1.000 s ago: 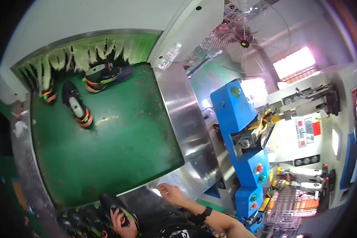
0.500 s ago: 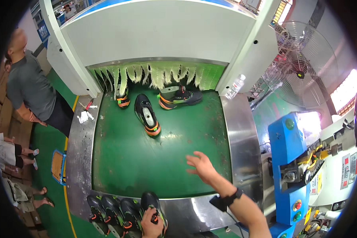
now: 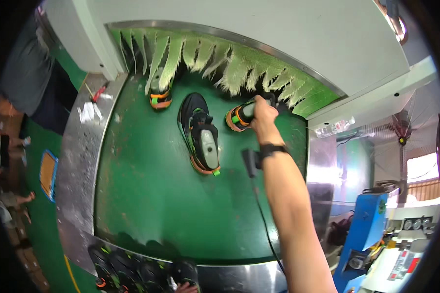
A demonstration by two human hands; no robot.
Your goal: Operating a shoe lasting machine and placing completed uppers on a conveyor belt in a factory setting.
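Observation:
My right hand [image 3: 266, 115] has reached the black sneaker [image 3: 243, 116] with orange-and-green heel, just in front of the fringed curtain. Its fingers close around the ankle part, where a grey-green last fills the opening; some fingers are hidden. A strap with a cabled black block is on that wrist. On the green belt, a second sneaker [image 3: 200, 134] lies in the middle, toe away from me. Another sneaker [image 3: 161, 93] sits half under the curtain at left. At the bottom edge, my left hand [image 3: 187, 288] grips a dark sneaker [image 3: 185, 271], the last of a row; most of that hand is out of frame.
The green belt [image 3: 146, 195] runs under the fringed curtain [image 3: 190, 53] of a white machine. Metal ledges border it; white scraps [image 3: 89, 112] lie on the left one, a clear bottle [image 3: 335, 127] on the right. A blue machine [image 3: 359, 229] stands at right; people are at left.
My right hand has moved forward from above the belt and closed on the right-hand sneaker near the curtain. The view has shifted closer to the curtain. My left hand stays at the row.

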